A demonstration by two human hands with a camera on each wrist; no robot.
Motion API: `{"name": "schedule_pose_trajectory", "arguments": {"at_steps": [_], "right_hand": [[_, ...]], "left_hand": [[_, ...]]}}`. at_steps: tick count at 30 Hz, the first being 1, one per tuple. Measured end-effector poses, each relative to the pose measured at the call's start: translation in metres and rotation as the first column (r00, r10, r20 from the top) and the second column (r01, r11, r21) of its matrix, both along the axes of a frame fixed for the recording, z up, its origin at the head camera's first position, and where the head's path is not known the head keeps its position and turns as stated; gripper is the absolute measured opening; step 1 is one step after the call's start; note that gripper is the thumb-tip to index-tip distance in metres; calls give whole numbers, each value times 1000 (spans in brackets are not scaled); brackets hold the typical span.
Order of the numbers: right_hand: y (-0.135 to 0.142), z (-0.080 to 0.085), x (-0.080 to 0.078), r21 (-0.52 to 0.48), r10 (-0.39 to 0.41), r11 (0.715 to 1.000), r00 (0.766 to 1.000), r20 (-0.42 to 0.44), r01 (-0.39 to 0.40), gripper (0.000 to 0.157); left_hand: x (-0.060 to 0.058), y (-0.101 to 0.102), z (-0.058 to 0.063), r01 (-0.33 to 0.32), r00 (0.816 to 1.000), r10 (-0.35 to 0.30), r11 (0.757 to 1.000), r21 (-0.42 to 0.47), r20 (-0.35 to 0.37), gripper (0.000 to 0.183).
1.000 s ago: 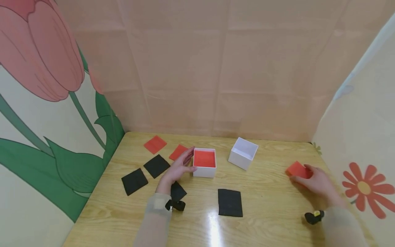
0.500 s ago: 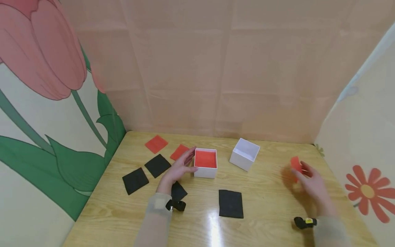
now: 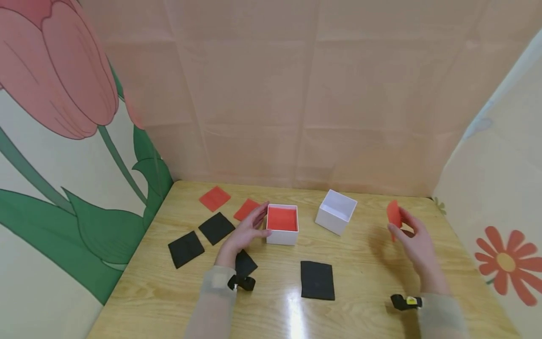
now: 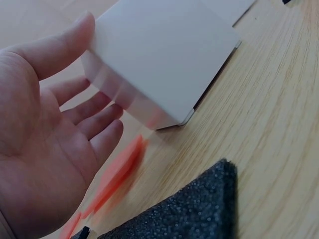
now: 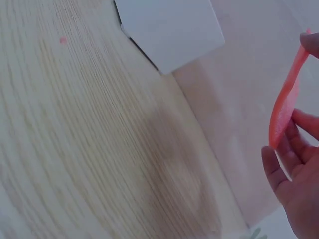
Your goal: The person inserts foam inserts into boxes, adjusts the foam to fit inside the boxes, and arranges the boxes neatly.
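Observation:
My right hand (image 3: 417, 245) pinches a thin red foam square (image 3: 394, 215) between thumb and fingers, above the table's right side. In the right wrist view the foam square (image 5: 284, 109) is seen edge-on and slightly bowed. My left hand (image 3: 244, 235) rests against the left side of a white box (image 3: 281, 237), its thumb at the front corner. The left wrist view has the fingers loosely extended along the side of this box (image 4: 164, 55). Red foam (image 3: 282, 219) fills the box's open top; how deep it goes is hidden.
A second white box, or lid (image 3: 330, 220), stands to the right, its open side tilted up. Two red squares (image 3: 214, 198) lie at the back left. Several black foam squares (image 3: 186, 249) are spread on the left and front middle (image 3: 317, 280); one is partly behind my left wrist.
My right hand has lifted the red foam square off the table, turned it upright and carried it a little left. The left hand and its box have stayed put.

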State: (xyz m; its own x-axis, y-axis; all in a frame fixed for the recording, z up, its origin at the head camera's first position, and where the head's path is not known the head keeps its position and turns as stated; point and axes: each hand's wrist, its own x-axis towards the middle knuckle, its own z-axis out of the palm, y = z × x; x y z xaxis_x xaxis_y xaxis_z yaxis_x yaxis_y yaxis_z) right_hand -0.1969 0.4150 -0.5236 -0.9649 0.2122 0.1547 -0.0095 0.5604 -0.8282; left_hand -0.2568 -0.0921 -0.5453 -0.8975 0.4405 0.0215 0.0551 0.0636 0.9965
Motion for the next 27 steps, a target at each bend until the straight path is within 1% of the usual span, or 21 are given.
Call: {"name": "schedule_pose_trajectory", "arguments": {"at_steps": [5,8,13,17,20,27], "right_hand": [[-15,6,-3,-7,31,999,999,-42,-32,76],[-24,10,-3,16,58,998,995,-75,-57,76],[-36,19,-5,87,115,990,988,-102,-107,79],[-45,25,-6,187,156,973,981,-114,-133,81],[-51,28,-6,231,178,962,977,-118,-147,82],[-69,33,-7,244,237,950,958,-162,-194,81]], "left_hand": [[1,0,1,-2,1000,2,1000,-18,-7,95],[1,0,1,-8,1000,8,999,-34,-10,94],[1,0,0,-12,1000,11,1000,-23,-12,92],[0,-1,-1,-16,1000,15,1000,-22,-15,93],[0,-1,-2,-13,1000,13,1000,-21,-15,93],[2,0,-1,-11,1000,10,1000,-23,-14,94]]}}
